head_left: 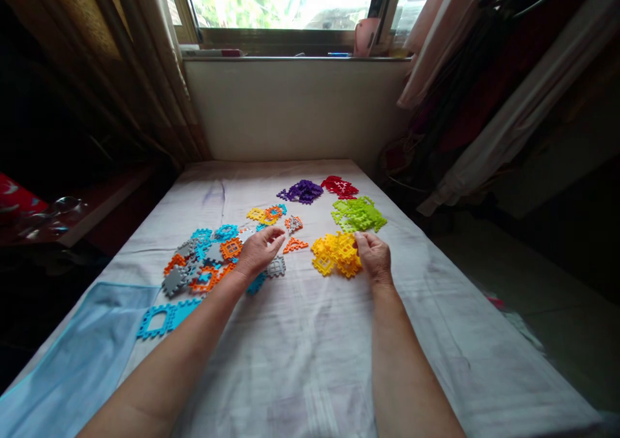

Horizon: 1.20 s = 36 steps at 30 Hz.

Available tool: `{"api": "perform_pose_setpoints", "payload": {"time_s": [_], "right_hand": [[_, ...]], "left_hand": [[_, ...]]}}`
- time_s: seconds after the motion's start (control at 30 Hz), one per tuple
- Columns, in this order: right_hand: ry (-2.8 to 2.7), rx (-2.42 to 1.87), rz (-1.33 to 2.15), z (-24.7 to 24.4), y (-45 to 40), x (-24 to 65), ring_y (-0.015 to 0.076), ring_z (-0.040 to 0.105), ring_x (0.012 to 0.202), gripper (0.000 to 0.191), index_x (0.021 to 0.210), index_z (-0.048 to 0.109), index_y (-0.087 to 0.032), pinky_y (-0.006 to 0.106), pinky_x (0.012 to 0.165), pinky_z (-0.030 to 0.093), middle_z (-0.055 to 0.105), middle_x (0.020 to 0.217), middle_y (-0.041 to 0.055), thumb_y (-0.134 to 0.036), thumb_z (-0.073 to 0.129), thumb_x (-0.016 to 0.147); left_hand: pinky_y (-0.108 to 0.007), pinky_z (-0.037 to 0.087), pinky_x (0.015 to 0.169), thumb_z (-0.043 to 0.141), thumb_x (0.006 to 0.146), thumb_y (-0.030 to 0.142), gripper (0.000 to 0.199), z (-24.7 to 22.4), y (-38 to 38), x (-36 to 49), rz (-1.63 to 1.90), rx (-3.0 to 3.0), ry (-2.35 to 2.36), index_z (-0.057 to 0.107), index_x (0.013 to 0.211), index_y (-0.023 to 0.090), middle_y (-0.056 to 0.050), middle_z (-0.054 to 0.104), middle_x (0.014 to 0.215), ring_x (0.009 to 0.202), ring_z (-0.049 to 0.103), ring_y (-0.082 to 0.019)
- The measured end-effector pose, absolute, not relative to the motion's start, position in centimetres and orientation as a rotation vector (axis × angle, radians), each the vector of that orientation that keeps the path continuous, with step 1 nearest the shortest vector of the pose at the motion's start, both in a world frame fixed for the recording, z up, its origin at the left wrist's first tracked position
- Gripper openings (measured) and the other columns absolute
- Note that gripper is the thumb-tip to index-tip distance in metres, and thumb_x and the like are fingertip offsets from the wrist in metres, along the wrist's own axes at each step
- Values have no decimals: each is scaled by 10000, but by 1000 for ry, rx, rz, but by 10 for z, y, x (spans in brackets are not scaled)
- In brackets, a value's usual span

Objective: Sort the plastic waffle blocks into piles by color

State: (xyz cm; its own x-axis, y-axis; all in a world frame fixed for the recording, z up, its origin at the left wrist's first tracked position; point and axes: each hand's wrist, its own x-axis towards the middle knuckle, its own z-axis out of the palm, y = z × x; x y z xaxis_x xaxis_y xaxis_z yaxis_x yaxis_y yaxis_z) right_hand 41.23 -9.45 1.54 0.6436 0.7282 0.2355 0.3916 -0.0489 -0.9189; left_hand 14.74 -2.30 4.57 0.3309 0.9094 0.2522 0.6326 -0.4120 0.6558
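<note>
Two bare hands reached in over the cloth-covered surface, one to either side of the yellow pile. The right hand had its thumb and fingers close together at the pile's right edge, the tips against the yellow pieces or just beside them; from where I stood I could not tell whether one was pinched there. To the left of the pile hung the left hand, its fingers loosely curled with the thumb near them, and whether anything small sat between the tips I could not make out. Between that hand and the yellow pile lay a loose orange piece, with an orange-and-grey piece a little beyond.

As far as I could judge, gathering the pieces by colour was well along but unfinished. Beyond the yellow pile and to its right sat a green pile; farther beyond it were a red pile and, more to the left, a purple pile. What seemed left was the mixed heap of blue, grey and orange pieces, well to the yellow pile's left, and a small mixed group beyond the pile on that same side.
</note>
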Motion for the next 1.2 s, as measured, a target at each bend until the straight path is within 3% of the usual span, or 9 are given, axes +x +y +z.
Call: {"api": "perform_pose_setpoints", "payload": {"time_s": [0.17, 0.4, 0.6, 0.77, 1.03, 1.2], "right_hand": [[-981, -1851, 230, 10, -97, 411, 164, 554, 587, 445, 632, 673, -211, 262, 597, 408, 643, 568, 16, -594, 483, 756], [-866, -1962, 102, 7, -95, 415, 215, 611, 616, 524, 882, 769, -169, 292, 607, 441, 699, 630, 65, -588, 473, 773], [-860, -1885, 40, 7, -93, 410, 237, 672, 741, 464, 856, 760, -175, 303, 701, 483, 754, 789, 101, -526, 462, 795], [-863, -1821, 32, 7, -93, 409, 241, 677, 739, 446, 846, 757, -170, 312, 715, 493, 753, 783, 104, -515, 478, 798], [-871, -1753, 5, 14, -93, 402, 228, 652, 685, 447, 826, 741, -162, 311, 700, 486, 727, 724, 96, -512, 463, 800], [-991, -1673, 111, 26, -98, 385, 192, 614, 596, 445, 786, 724, -176, 290, 647, 475, 681, 623, 54, -542, 471, 809]], "left_hand": [[-283, 515, 776, 532, 854, 337, 253, 46, 6, 116, 655, 2261, 1663, 715, 999, 238, -18, 752, 943, 833, 679, -179], [-302, 491, 916, 511, 874, 350, 320, 47, 53, 107, 404, 2423, 1840, 716, 1105, 265, -30, 720, 1143, 1034, 650, -214], [-331, 458, 956, 594, 825, 369, 305, 38, 68, 122, 243, 2581, 1751, 737, 1091, 334, -33, 698, 1131, 1066, 614, -237], [-378, 458, 921, 547, 856, 350, 289, 36, 68, 128, 186, 2643, 1729, 748, 1060, 308, -75, 680, 1109, 1051, 600, -274], [-375, 451, 960, 554, 866, 325, 230, 41, 52, 106, 409, 2670, 1583, 729, 1007, 280, -62, 668, 1150, 1071, 588, -241], [-378, 453, 988, 546, 904, 342, 212, 47, 10, 128, 693, 2713, 1194, 703, 1019, 257, -66, 663, 1172, 1090, 599, -221]]}}
